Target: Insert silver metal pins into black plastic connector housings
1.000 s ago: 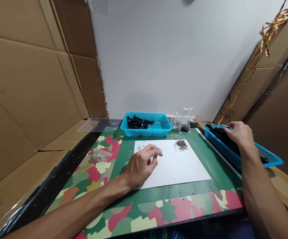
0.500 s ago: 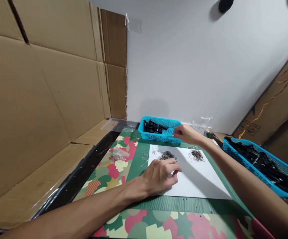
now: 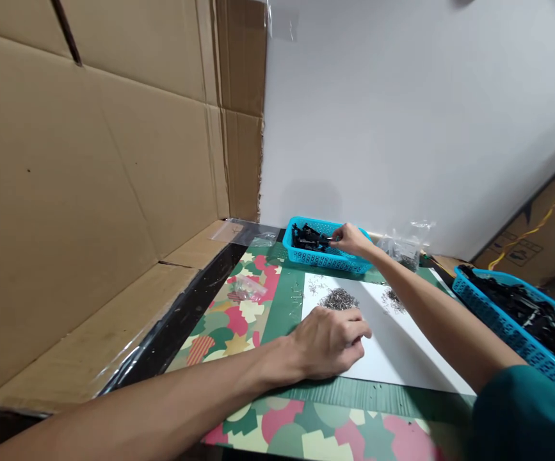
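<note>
The table [image 3: 284, 317] is carrying everything, with the right basket [image 3: 493, 314] standing at its right edge and the far basket [image 3: 308, 257] sitting near the wall. The paper [image 3: 402, 352] is lying in the middle. The left hand [image 3: 329, 342] is still resting on it, loosely curled, thumb and forefinger apart, nothing showing between them. The right hand [image 3: 351, 241] is no longer dipping into the right basket, as it was a second ago; it is now reaching into the far basket, so the work seems to be shifting there. Its fingertips are meeting the black parts [image 3: 308, 237] lying inside; whether they are gripping one, I cannot tell. A metal heap [image 3: 338, 299] is lying just beyond the left hand.
</note>
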The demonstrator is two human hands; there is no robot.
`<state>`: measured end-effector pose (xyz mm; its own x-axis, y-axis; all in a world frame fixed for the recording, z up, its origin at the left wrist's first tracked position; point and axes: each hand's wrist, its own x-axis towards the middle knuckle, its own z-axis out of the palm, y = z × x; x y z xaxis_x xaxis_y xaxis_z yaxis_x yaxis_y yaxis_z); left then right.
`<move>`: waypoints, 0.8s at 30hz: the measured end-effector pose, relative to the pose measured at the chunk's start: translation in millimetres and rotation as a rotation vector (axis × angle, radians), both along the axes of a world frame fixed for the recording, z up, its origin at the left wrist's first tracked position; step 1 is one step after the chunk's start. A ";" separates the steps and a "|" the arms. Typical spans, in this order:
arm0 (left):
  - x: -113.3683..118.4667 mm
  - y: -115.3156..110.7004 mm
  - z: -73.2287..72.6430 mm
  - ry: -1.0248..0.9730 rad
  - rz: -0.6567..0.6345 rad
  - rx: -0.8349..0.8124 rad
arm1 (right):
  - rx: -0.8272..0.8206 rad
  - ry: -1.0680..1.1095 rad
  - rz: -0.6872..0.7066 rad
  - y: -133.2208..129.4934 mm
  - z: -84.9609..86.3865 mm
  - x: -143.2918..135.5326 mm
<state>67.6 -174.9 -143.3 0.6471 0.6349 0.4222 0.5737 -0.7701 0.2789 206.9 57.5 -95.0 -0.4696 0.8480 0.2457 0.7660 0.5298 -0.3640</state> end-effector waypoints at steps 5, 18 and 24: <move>1.4 0.0 5.4 -0.097 0.044 -0.042 | 0.081 0.083 -0.039 -17.0 19.1 31.3; -1.5 18.1 9.8 -0.580 0.238 -0.318 | -0.478 0.761 0.125 -144.1 -11.7 114.7; 0.3 18.0 15.8 -0.490 0.095 -0.432 | -0.564 0.786 0.169 -154.3 -24.9 112.7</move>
